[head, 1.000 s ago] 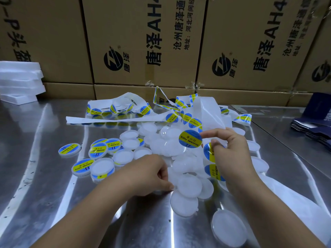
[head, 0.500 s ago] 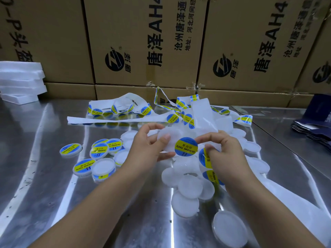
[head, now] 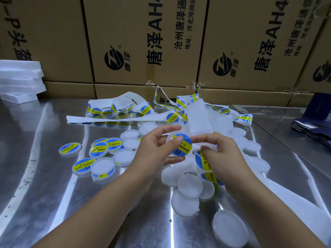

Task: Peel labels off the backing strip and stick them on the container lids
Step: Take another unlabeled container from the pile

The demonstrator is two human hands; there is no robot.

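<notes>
Seemingly light, stiff lid (head: 169,138) gripped by rim in left hand (head: 155,151), thumb pressing thin, tacky label (head: 184,146) flat; right hand (head: 225,156) pinching limp backing strip (head: 198,119). Probably best handled edgewise.

Reflective steel table (head: 44,176) streaked with bright overhead light; printed cardboard cartons (head: 143,42) stacked along far edge; white foam trays (head: 19,79) at far-left corner; dark blue folded sheets (head: 315,126) at right edge.
</notes>
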